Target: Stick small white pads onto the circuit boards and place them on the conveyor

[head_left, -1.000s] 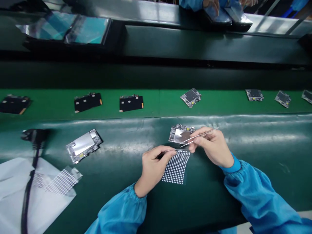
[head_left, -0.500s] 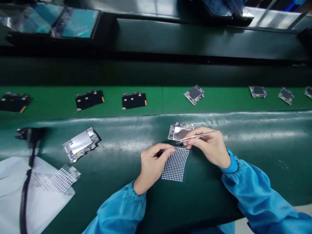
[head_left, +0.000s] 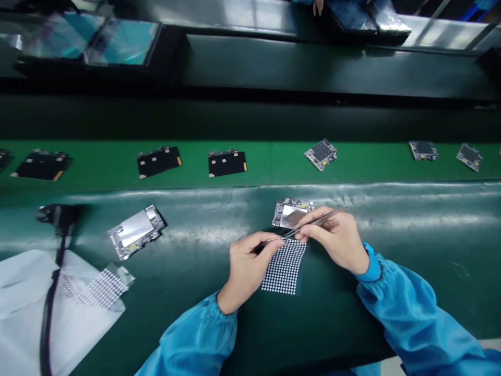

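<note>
My left hand (head_left: 250, 266) pinches the top edge of a clear sheet of white round dot stickers (head_left: 285, 269), which hangs toward me over the green mat. In my right hand (head_left: 332, 235) is a pair of metal tweezers (head_left: 313, 223), its tips at the sheet's top edge by my left fingertips. Whether a dot sits between the tips is too small to tell. Just behind my hands lies a circuit board (head_left: 291, 214) with a silver shield plate, partly covered by my right fingers.
Another shielded circuit board (head_left: 136, 230) lies at left, near a black power plug (head_left: 58, 215) with its cable. Below is a white paper sheet (head_left: 23, 313) with a second dot-sticker sheet (head_left: 104, 287). Several boards lie along the green belt (head_left: 274, 164). A co-worker's hand (head_left: 318, 7) shows at top.
The tweezer tips have come down to the sheet's top edge. Boards on the belt have shifted right. A co-worker's hand has appeared at the top. The view has shifted slightly.
</note>
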`<action>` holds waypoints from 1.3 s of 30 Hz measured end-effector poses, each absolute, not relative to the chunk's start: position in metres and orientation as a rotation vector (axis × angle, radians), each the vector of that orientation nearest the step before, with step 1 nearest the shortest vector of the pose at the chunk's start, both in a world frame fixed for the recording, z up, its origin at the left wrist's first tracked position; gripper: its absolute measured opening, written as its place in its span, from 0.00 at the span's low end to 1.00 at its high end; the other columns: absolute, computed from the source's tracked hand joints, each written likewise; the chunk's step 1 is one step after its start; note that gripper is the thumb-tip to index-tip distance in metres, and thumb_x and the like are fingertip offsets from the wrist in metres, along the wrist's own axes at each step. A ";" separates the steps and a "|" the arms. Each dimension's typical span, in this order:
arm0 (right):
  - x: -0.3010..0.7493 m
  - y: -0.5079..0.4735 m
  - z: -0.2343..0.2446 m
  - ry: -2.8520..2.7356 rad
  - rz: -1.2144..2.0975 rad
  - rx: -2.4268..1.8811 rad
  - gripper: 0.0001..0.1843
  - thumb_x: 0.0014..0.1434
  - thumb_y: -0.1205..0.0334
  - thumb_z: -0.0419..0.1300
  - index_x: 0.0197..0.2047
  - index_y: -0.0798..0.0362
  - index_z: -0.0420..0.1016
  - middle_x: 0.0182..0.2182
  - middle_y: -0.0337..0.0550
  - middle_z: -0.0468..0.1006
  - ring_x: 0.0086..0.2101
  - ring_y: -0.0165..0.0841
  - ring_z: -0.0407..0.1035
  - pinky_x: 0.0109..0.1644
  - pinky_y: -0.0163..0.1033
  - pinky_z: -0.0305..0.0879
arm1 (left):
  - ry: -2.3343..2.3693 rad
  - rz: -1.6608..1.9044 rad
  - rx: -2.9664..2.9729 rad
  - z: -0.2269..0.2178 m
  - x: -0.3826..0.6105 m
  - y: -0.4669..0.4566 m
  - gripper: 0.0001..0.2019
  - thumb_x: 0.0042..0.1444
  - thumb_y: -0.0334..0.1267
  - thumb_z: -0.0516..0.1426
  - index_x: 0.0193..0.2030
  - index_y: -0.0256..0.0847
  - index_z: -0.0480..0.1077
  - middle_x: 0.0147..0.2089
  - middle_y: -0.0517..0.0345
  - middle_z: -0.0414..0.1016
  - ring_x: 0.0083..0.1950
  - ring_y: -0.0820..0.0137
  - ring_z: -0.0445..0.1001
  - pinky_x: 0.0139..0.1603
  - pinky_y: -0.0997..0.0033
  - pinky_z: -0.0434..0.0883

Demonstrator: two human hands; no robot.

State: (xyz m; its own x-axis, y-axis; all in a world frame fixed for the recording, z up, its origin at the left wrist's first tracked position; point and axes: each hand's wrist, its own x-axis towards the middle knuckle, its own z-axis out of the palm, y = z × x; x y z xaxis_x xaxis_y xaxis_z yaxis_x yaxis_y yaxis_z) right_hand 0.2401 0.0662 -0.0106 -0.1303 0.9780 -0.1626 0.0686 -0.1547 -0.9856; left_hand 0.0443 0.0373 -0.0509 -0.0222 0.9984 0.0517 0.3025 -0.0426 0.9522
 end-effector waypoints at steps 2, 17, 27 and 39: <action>0.239 0.067 -0.011 -1.280 1.405 -1.297 0.02 0.56 0.65 0.67 0.35 0.54 0.81 0.24 0.41 0.83 0.25 0.34 0.79 0.30 0.38 0.78 | 1.422 1.109 1.457 -0.051 0.044 0.038 0.02 0.55 0.36 0.66 0.32 0.44 0.82 0.30 0.60 0.85 0.30 0.69 0.82 0.33 0.72 0.80; 0.268 0.082 -0.025 -1.177 1.199 -1.358 0.06 0.56 0.60 0.69 0.31 0.54 0.80 0.22 0.41 0.82 0.22 0.33 0.77 0.28 0.39 0.77 | 1.427 1.113 1.484 -0.050 0.044 0.040 0.03 0.55 0.36 0.66 0.31 0.45 0.82 0.30 0.62 0.85 0.30 0.69 0.83 0.33 0.73 0.80; 0.289 0.104 -0.049 -1.136 1.068 -1.440 0.11 0.54 0.56 0.69 0.32 0.55 0.76 0.20 0.40 0.79 0.22 0.32 0.76 0.27 0.38 0.76 | 1.454 1.116 1.540 -0.052 0.041 0.040 0.03 0.55 0.37 0.66 0.32 0.45 0.82 0.30 0.62 0.85 0.30 0.68 0.83 0.31 0.73 0.80; 0.280 0.074 -0.041 -1.143 1.176 -1.454 0.11 0.53 0.56 0.71 0.31 0.53 0.75 0.19 0.38 0.79 0.20 0.32 0.74 0.25 0.37 0.75 | 1.449 1.106 1.577 -0.047 0.041 0.041 0.03 0.55 0.38 0.65 0.32 0.46 0.82 0.29 0.62 0.85 0.29 0.68 0.83 0.32 0.72 0.81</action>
State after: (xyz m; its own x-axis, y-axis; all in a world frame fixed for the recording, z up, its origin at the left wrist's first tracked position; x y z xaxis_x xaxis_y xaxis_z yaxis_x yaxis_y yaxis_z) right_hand 0.2799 0.0736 -0.0409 0.1143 0.9837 -0.1390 0.1102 -0.1516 -0.9823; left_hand 0.0412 0.0409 -0.0469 0.0023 0.9925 0.1223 0.3792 -0.1140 0.9182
